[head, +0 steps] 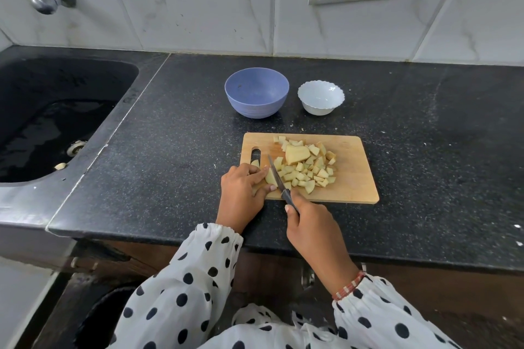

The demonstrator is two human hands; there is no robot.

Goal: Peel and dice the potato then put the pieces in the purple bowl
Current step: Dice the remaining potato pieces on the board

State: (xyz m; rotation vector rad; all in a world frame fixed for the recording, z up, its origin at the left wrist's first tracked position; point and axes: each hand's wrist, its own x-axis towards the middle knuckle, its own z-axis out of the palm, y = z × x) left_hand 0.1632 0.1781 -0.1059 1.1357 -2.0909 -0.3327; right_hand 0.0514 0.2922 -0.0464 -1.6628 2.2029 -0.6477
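- Spanning the scene, black bench (pixel 425 127); purple bowl (pixel 256 92) at rear, holding no pieces, well apart from the board.
- Cutting board (pixel 351 178): diced potato pieces (pixel 304 171), one larger chunk (pixel 296 153) uncut.
- Right hand (pixel 310 224): grip wrapped round knife (pixel 276 176), blade running away from the person.
- Left hand (pixel 243 187): pinching potato piece (pixel 270 178), immediately left of blade; piece part-hidden by fingers.
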